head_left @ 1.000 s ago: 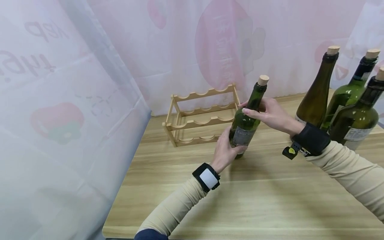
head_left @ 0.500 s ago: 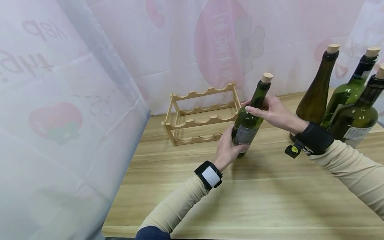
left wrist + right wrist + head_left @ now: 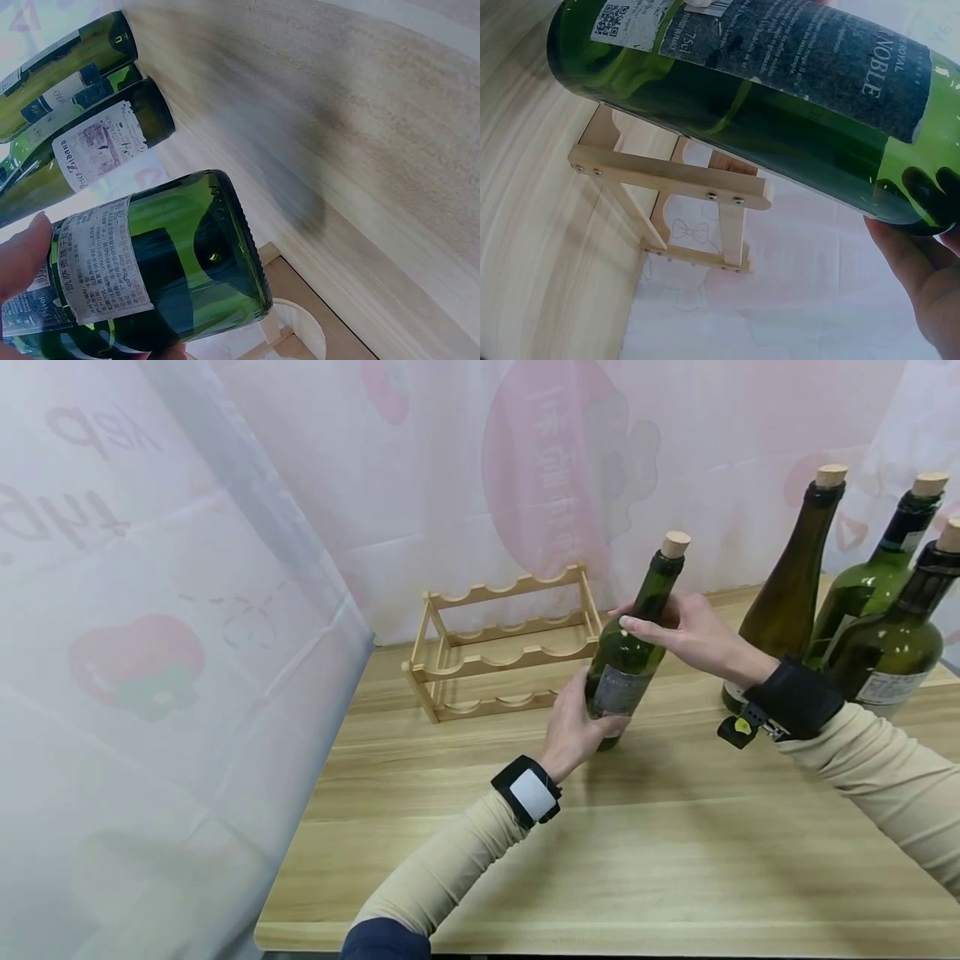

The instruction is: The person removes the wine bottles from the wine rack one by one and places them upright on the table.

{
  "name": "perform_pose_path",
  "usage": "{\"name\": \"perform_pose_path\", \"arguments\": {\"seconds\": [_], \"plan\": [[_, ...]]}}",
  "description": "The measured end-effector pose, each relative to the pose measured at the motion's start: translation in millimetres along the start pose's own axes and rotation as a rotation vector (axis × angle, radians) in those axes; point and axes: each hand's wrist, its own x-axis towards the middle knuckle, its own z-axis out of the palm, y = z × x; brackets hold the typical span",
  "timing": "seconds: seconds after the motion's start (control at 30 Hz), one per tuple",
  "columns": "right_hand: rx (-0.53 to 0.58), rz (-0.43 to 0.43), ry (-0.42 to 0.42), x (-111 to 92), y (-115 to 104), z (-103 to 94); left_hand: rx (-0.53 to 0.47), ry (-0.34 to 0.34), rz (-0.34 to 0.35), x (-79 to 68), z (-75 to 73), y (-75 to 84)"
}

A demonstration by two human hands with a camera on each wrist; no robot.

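A corked green wine bottle point(image 3: 632, 647) with a dark label leans slightly to the right in the head view. My left hand point(image 3: 576, 727) grips its lower body, the thumb across the front near the label. My right hand point(image 3: 701, 635) holds it at the shoulder below the neck, its thumb in front and fingers partly hidden behind. In the left wrist view the bottle's base point(image 3: 232, 262) stands apart from the table, its shadow lying away from it. Just left of the bottle is a two-tier wooden wine rack point(image 3: 495, 664) with scalloped rails; the bottle covers its right front corner.
Three more corked bottles stand upright at the right: a brown-green one point(image 3: 787, 577), a green one point(image 3: 870, 589) behind, and a dark olive one point(image 3: 892, 652) in front. A printed curtain point(image 3: 420, 485) hangs behind the wooden table point(image 3: 420, 793) and along its left side.
Both hands have carried the bottle a little to the right and upward in the head view, away from the rack. Their grips look the same. The rack and other bottles have stayed put.
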Motion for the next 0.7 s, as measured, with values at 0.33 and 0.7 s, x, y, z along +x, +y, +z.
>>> {"name": "perform_pose_path", "arguments": {"seconds": [0.33,0.7], "plan": [[-0.008,0.035,0.007,-3,0,-7.0,0.013,-0.003,0.011,4.5,5.7,4.9],[0.012,0.084,-0.014,-6,2,-15.0,0.030,-0.011,0.016,8.4,12.3,11.0]]}}
